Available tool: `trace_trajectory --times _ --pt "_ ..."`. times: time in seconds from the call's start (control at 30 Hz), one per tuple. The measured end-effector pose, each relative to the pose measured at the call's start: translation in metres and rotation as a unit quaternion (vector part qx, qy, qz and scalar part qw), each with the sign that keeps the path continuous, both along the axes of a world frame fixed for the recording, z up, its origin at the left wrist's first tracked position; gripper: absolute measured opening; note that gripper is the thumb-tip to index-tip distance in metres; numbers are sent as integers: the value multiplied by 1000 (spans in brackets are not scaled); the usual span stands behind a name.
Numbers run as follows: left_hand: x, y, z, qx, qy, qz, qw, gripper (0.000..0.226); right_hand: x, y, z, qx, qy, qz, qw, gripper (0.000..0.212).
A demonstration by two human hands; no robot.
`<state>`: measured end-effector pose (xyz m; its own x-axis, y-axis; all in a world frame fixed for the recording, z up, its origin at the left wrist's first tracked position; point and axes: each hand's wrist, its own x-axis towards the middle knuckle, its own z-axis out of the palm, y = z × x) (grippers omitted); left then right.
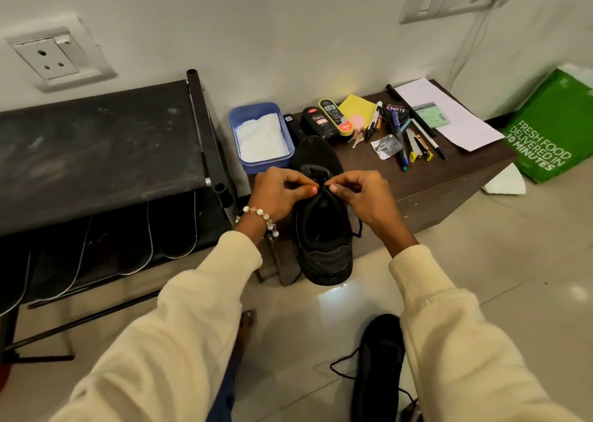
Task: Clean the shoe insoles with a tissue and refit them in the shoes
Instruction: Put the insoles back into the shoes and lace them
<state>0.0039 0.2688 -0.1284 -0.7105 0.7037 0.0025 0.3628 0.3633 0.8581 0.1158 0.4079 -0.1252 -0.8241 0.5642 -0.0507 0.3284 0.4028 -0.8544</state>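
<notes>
Two hands work at the throat of one black shoe that rests heel-near on the left end of the brown tabletop, its heel hanging past the near edge. The left hand and right hand each have fingers curled, thumb and forefinger pinching what looks like the lace or the tongue top at the far rim of the opening; which of the two is hard to tell against the black. Judging by this, the step is loosening the shoe so the insole can pass. To do it well, pull both sides apart evenly and lift the tongue forward, keeping the shoe steady on the edge so it does not tip off. The second shoe lies on the floor, near right, laces loose. Tissues sit in a blue box just left of the shoe's toe, ready to take
</notes>
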Motion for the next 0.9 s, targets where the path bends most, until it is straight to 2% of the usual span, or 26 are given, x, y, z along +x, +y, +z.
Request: trace_trajectory --times 0.1,0.2,0.33,0.53,0.73,0.77,0.9 --pt "-4 2 2 -17 18 -30 999 11 -5 -5 0 65 -30 -6 997 12" --pt "-5 7 2 -35 92 -64 993 9 -9 -13 -2 113 -43 -11 993 13" --pt "-4 12 -4 -86 161 -111 977 12 -9 -16 -5 118 -29 -28 992 15" --pt "0 7 -9 -58 90 -61 992 16 -8 -16 -5 65 -11 -72 995 17" --pt "-4 6 -11 -24 53 -33 998 11 1 2 -5 -36 -3 -20 999 12" --pt "-5 5 -10 -11 42 -37 998 7 3 4 -3 -44 -4 -8 999 12" --pt "-5 0 -7 12 43 -61 997 15 5 6 -3 -20 -3 -3 1000 11"
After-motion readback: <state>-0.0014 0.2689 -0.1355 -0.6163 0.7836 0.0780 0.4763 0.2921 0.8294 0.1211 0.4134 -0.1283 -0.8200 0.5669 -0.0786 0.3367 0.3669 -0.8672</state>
